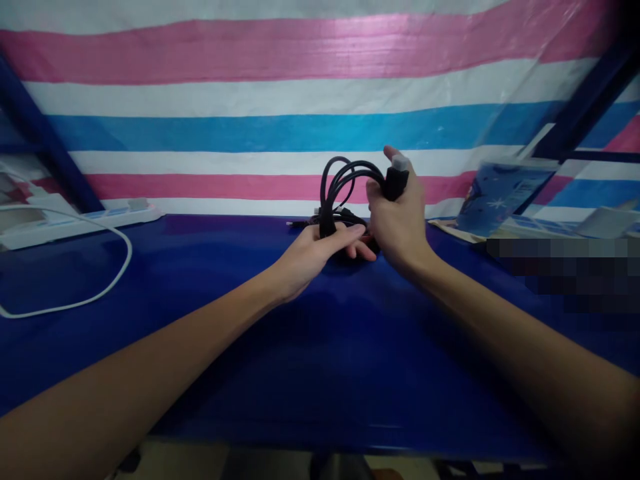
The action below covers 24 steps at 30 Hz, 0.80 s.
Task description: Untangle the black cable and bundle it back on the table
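Note:
A bundle of black cable loops upward at the far middle of the blue table. My right hand is closed around the cable's black plug, which has a pale tip sticking up by my thumb. My left hand lies palm-up just below and left of it, fingers curled under the lower part of the loops and touching the right hand. Part of the bundle is hidden behind both hands.
A white power strip with a white cord curving over the table sits at the far left. A blue printed box and flat packages stand at the far right. A pink, white and blue striped sheet hangs behind.

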{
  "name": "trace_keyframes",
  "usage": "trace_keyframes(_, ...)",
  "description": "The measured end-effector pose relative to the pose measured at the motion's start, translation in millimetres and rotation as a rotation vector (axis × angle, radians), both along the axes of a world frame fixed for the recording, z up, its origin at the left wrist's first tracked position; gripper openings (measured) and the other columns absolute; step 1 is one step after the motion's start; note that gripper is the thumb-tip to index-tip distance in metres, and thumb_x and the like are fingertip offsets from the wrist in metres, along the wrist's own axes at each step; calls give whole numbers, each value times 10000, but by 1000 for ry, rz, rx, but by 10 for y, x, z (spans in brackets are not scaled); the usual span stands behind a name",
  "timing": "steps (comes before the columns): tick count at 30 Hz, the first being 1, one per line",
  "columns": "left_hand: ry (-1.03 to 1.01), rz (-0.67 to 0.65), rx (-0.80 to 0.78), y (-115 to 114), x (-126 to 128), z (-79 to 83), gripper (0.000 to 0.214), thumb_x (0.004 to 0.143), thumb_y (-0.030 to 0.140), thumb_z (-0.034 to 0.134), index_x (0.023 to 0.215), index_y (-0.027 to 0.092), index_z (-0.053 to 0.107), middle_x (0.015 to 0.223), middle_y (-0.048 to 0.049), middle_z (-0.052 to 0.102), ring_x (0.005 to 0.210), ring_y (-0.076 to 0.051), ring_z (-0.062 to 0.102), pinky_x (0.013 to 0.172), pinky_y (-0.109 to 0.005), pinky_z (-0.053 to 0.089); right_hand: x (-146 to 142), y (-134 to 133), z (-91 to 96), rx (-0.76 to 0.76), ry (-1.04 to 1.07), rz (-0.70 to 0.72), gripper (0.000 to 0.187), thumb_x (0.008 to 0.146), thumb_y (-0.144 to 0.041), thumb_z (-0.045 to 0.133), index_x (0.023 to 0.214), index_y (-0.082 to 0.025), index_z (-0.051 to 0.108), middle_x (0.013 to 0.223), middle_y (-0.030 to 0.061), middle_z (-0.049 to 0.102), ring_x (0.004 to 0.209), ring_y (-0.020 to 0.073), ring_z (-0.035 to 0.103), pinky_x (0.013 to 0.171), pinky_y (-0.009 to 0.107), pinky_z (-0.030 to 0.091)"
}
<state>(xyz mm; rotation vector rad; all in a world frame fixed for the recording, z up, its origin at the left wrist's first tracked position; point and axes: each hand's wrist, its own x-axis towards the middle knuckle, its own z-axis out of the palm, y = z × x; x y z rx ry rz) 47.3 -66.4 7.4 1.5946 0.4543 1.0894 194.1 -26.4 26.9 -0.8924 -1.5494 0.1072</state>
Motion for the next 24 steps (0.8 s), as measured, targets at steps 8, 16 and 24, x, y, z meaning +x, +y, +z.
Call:
trace_keyframes(8, -18, -89, -153, -138, 3, 116, 551, 882, 307, 513, 383, 209, 301, 323, 58, 267, 366, -73, 382, 739, -292, 481, -46, -255, 108, 28, -246, -34, 600, 821, -121, 456, 1410, -224, 495, 700, -18, 557, 533, 99, 340, 632, 251, 400)
trace_keyframes(16, 78, -387, -159, -277, -58, 189, 574, 862, 280, 505, 377, 206, 206, 333, 43, 170, 355, -76, 198, 518, -318, 266, -58, -337, 113, 46, -360, 125, 713, 766, -68, 463, 1436, -312, 442, 1182, 13, 636, 591, 89, 405, 667, 234, 442)
trace_keyframes(24, 240, -688, -233, -316, -115, 268, 521, 826, 270, 535, 391, 201, 256, 358, 44, 233, 360, -66, 225, 475, -316, 178, -167, -311, 39, -20, -281, 332, 280, 828, -174, 566, 1100, -181, 633, 893, 21, 658, 725, 132, 581, 668, 266, 460)
